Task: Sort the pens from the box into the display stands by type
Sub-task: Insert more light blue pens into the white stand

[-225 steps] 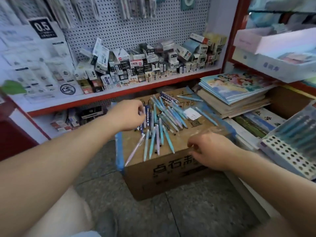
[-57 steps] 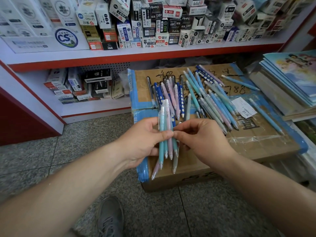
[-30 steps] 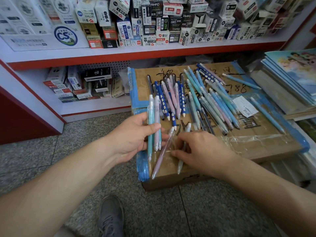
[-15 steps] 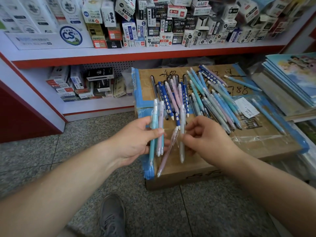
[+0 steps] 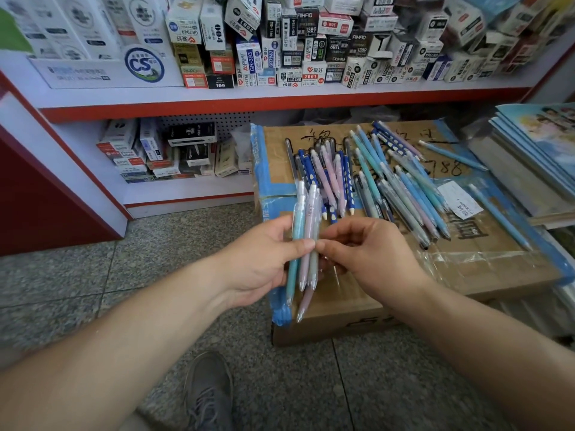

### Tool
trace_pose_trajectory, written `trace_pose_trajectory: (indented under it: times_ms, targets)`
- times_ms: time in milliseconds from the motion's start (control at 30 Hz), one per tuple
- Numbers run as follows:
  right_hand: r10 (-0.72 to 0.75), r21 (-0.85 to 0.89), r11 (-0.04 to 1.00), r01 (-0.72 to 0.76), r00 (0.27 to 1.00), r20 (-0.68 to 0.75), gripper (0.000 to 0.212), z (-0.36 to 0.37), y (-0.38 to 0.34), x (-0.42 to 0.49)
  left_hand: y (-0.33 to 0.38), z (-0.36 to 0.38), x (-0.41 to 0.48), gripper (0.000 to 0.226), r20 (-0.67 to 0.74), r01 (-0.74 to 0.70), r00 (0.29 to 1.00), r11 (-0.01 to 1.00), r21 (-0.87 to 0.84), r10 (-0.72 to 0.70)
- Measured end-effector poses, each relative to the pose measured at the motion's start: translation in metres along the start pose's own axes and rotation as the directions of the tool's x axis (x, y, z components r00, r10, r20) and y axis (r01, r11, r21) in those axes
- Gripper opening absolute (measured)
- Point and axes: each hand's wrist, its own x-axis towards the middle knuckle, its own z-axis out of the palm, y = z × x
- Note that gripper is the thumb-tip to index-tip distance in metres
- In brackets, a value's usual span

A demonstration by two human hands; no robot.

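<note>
Pastel pens, seemingly light, stiff and slick, are bunched over the near left corner of the cardboard box. The left hand pinches their mid-barrels, the surest grip; the right hand pinches alongside.

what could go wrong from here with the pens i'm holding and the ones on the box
1. The bundle of pens in the left hand is uneven. One pink pen hangs lower than the rest and may slip to the floor while the right hand pinches at the bundle.
2. The loose pens on the box overlap, so types could get mixed.
3. One blue pen lies near the box's right edge and might roll off.
</note>
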Motion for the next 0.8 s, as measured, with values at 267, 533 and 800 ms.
trace_pose_trajectory:
  times_ms: [267, 533, 800]
  targets:
    - [-0.048, -0.139, 0.989, 0.049, 0.999, 0.006, 0.007, -0.002, 0.009, 0.01, -0.001, -0.006, 0.001, 0.037, -0.013, 0.007, 1.0, 1.0, -0.01, -0.007]
    - [-0.071, -0.751, 0.564, 0.342, 0.927, 0.369, 0.019, -0.016, 0.012, 0.003, 0.014, -0.018, 0.001, 0.036, -0.143, -0.012, 0.99, 0.999, 0.032, 0.017]
    - [-0.098, -0.733, 0.639, 0.234, 0.97, 0.224, 0.01, -0.02, 0.012, -0.007, 0.014, -0.003, 0.002, 0.037, -0.115, -0.013, 0.993, 0.998, 0.064, 0.021]
